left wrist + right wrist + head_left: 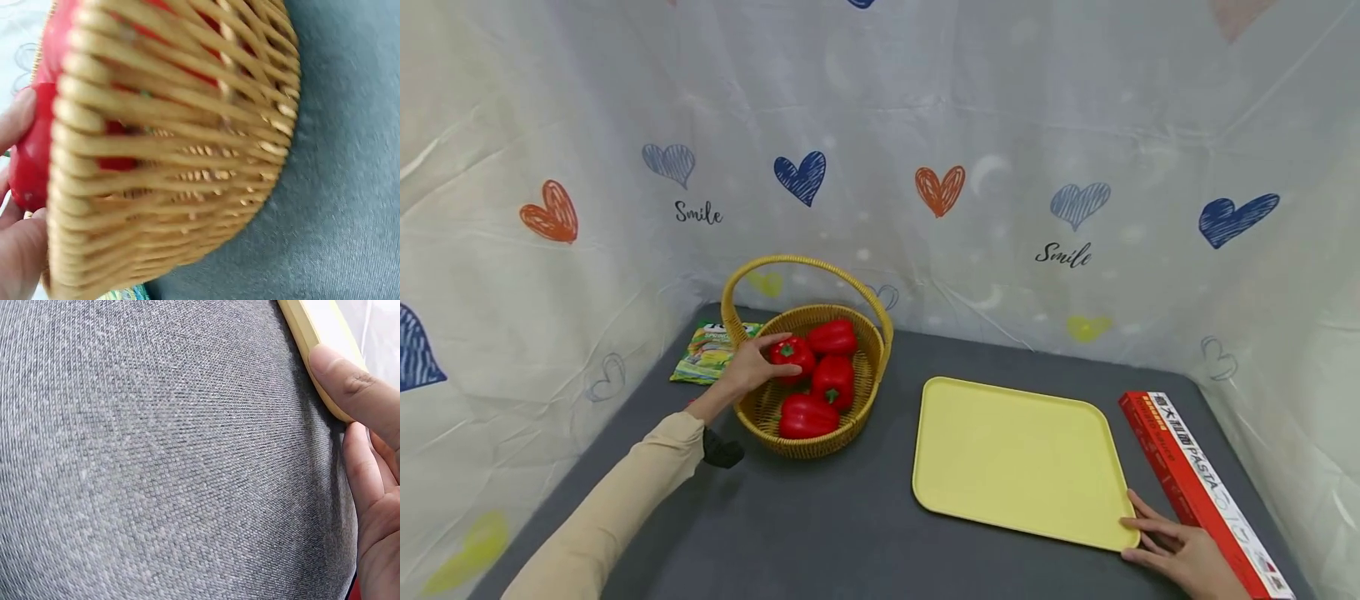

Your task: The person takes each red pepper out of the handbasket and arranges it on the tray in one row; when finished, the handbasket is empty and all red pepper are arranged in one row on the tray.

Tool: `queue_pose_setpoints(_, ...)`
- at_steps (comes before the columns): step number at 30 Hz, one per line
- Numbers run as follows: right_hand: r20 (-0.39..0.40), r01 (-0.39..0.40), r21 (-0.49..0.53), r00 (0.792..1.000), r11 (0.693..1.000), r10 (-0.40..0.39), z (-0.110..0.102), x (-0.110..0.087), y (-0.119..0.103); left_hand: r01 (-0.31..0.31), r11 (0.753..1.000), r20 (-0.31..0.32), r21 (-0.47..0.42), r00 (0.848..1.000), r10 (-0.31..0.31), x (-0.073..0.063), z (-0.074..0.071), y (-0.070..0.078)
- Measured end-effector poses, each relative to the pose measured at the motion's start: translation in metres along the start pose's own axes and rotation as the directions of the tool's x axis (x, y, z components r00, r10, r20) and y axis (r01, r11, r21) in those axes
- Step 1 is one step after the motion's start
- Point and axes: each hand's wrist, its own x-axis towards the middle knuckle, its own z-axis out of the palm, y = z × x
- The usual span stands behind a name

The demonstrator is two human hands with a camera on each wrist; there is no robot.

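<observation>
In the head view my left hand reaches into a wicker basket and grips a red bell pepper near its left rim. The left wrist view shows the thumb and fingers around this pepper, beside the woven rim. Several more red bell peppers lie in the basket. At the right, my right hand holds the near right corner of a flat yellow tray. Its thumb lies against the tray's rim in the right wrist view, with the fingers around the corner.
A green and yellow packet lies behind the basket's left side. A long red and white pasta box lies right of the tray. The grey table meets a printed curtain at the back and sides. The basket's handle arches upward.
</observation>
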Motion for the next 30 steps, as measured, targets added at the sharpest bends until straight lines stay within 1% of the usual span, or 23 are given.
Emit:
queue_pose_setpoints(4, 0.003, 0.017, -0.037, 1.000, 0.999, -0.016, -0.004, 0.001, -0.002, 0.000, 1.000, -0.016, 0.018, 1.000, 0.001, -0.004, -0.001, 0.009)
queue_pose_setpoints(9, 0.006, 0.021, -0.075, 1.000, 0.997, -0.020, -0.005, 0.002, -0.003, 0.017, 0.999, -0.013, 0.032, 1.000, -0.016, -0.009, -0.006, 0.023)
queue_pose_setpoints(11, 0.003, 0.010, -0.096, 1.000, 0.995, -0.010, -0.005, 0.003, -0.002, 0.034, 0.999, -0.001, 0.018, 0.999, -0.034, -0.012, -0.009, 0.029)
queue_pose_setpoints(13, 0.008, -0.002, -0.122, 1.000, 0.993, 0.003, -0.005, 0.003, -0.003, 0.050, 0.999, 0.013, -0.017, 0.999, -0.050, -0.015, -0.012, 0.035)
queue_pose_setpoints(16, 0.021, -0.028, -0.135, 0.999, 0.990, 0.031, -0.005, 0.004, -0.003, 0.072, 0.995, 0.031, -0.069, 0.997, -0.070, -0.020, -0.018, 0.044)
queue_pose_setpoints(19, 0.040, -0.040, -0.128, 0.998, 0.991, 0.045, -0.005, 0.005, -0.005, 0.078, 0.995, 0.033, -0.065, 0.997, -0.076, -0.026, -0.024, 0.053)
queue_pose_setpoints(21, 0.049, -0.041, -0.130, 0.998, 0.991, 0.048, -0.006, 0.004, -0.005, 0.071, 0.996, 0.037, -0.045, 0.997, -0.069, -0.030, -0.026, 0.057)
queue_pose_setpoints(23, 0.051, -0.049, -0.140, 0.997, 0.989, 0.057, -0.006, 0.004, -0.006, 0.059, 0.997, 0.038, -0.046, 0.998, -0.058, -0.033, -0.026, 0.061)
queue_pose_setpoints(27, 0.049, -0.064, -0.156, 0.996, 0.986, 0.072, -0.006, 0.002, -0.006, 0.030, 0.993, 0.045, -0.115, 0.999, -0.025, -0.038, -0.022, 0.064)
queue_pose_setpoints(30, 0.043, -0.046, -0.160, 0.998, 0.986, 0.054, -0.006, 0.002, -0.005, 0.001, 0.987, 0.043, -0.163, 0.999, 0.006, -0.044, -0.015, 0.067)
